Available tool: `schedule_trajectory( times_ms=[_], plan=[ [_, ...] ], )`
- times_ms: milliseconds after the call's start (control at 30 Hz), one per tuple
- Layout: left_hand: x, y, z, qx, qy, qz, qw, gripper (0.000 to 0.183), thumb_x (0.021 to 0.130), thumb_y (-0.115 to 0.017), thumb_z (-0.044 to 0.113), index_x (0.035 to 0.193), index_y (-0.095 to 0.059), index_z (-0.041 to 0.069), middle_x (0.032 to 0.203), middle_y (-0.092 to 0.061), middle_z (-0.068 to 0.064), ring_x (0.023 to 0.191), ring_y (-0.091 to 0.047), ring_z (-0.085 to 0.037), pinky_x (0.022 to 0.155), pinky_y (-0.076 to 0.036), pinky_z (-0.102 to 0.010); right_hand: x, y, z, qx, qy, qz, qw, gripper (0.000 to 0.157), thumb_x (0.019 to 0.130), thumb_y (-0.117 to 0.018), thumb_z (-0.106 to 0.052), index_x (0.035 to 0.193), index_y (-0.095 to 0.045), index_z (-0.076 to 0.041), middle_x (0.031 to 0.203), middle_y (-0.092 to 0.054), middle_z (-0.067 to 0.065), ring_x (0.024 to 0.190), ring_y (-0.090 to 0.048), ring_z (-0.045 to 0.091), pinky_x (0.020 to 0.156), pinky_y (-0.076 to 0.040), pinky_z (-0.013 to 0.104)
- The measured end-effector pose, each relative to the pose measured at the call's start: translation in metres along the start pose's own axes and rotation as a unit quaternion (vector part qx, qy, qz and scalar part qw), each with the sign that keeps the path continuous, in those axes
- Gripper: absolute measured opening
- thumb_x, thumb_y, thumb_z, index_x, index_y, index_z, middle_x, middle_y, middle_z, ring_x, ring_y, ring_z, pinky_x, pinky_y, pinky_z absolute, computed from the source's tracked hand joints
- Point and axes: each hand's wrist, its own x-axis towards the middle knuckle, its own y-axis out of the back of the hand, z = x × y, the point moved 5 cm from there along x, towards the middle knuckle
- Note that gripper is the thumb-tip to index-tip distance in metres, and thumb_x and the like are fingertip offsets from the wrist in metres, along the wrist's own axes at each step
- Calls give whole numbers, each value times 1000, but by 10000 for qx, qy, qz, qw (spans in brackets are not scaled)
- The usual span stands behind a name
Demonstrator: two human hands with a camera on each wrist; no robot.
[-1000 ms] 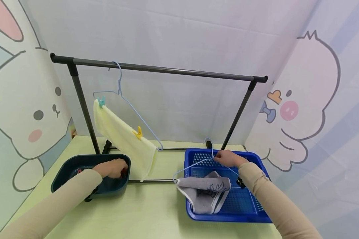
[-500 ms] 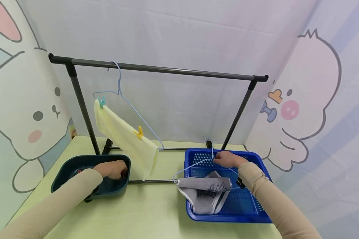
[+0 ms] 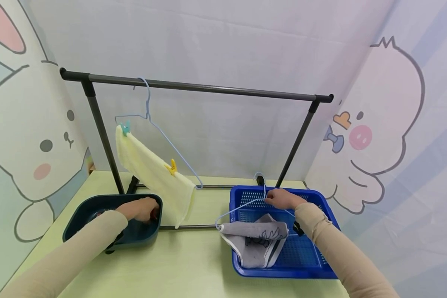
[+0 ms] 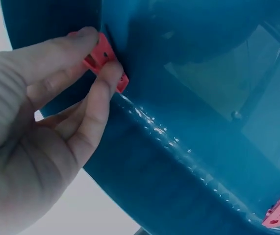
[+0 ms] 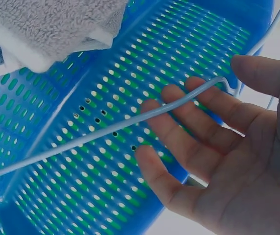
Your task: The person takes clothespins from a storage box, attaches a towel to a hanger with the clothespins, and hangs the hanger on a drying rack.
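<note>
At two bins (image 3: 283,273), left grip (image 3: 143,209) round one clothespin (image 4: 104,48), right grip (image 3: 284,199) round one hanger (image 5: 95,134).

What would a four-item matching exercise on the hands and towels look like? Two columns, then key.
Column one
1. left hand
2. right hand
3. yellow towel
4. gray towel

Column two
A. dark drawing on it, over the blue basket
B. pinching a red clip
C. fastened with teal and yellow clips
D. holding a hanger near its hook

Pairs: 1-B, 2-D, 3-C, 4-A
</note>
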Motion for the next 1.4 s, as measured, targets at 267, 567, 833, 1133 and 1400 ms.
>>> schedule_trajectory(
  times_ms=[267, 567, 833, 1133, 1400],
  plan=[
    [-6, 4, 3, -43, 15, 141, 9999, 21, 74, -76, -2, 86, -62, 8, 81, -55, -3, 72, -50, -20, 68, -47, -40, 2, -1, 6, 641, -91, 29, 9979, 26, 100, -47, -24, 98, -64, -5, 80, -57, 7, 72, -53, 20, 68, -44, 36],
    [-7, 10, -1, 26, -15, 368, 9993, 12, 80, -73, 8, 84, -61, 8, 76, -53, -2, 67, -50, -19, 62, -45, -35, -4, 5, 14, 1608, 70, 311, 9865, 40, 102, -42, -32, 108, -63, 1, 77, -57, 7, 79, -57, 29, 76, -46, 42],
    [-11, 14, -1, 100, -114, 545, 9984, 12, 82, -70, 12, 82, -58, 9, 73, -51, -2, 64, -47, -18, 58, -41, -33, -13, 17, 12, 1812, 311, 805, 9797, 29, 102, -43, -29, 89, -58, -8, 69, -52, 5, 60, -47, 22, 60, -39, 33],
    [-16, 14, -1, -61, -162, 750, 9970, 13, 85, -69, 21, 82, -60, 11, 71, -53, 1, 62, -49, -15, 58, -43, -31, -24, 27, 9, 2121, 511, 1049, 9703, 34, 103, -40, -27, 84, -53, -1, 71, -50, 6, 60, -41, 20, 58, -37, 33],
    [-27, 23, 4, -305, -303, 1089, 9931, 14, 89, -65, 22, 92, -63, 8, 68, -53, 3, 58, -48, -12, 55, -42, -29, -42, 43, -2, 1910, 580, 1580, 9671, 35, 105, -34, -28, 86, -50, -3, 72, -46, 9, 63, -43, 21, 61, -37, 34]
  ],
)
